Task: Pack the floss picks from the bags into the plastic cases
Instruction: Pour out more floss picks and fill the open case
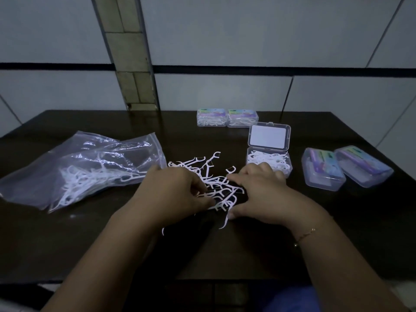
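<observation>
Both hands (pixel 177 194) (pixel 258 194) gather thin white floss picks (pixel 209 170).

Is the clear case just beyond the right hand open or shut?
Open. The case has its lid tipped up behind it, and white floss picks lie uncovered inside.

Loose white floss picks (pixel 209 176) heaped at centre, tangled. Clear zip bag (pixel 78 167) at 9 o'clock, flat, crumpled, more picks inside. Open case (pixel 269 163) at 2 o'clock, lid upright, part-filled. Two closed filled cases (pixel 227 118) at 12 o'clock; two closed labelled cases (pixel 344 168) at 3 o'clock.
</observation>
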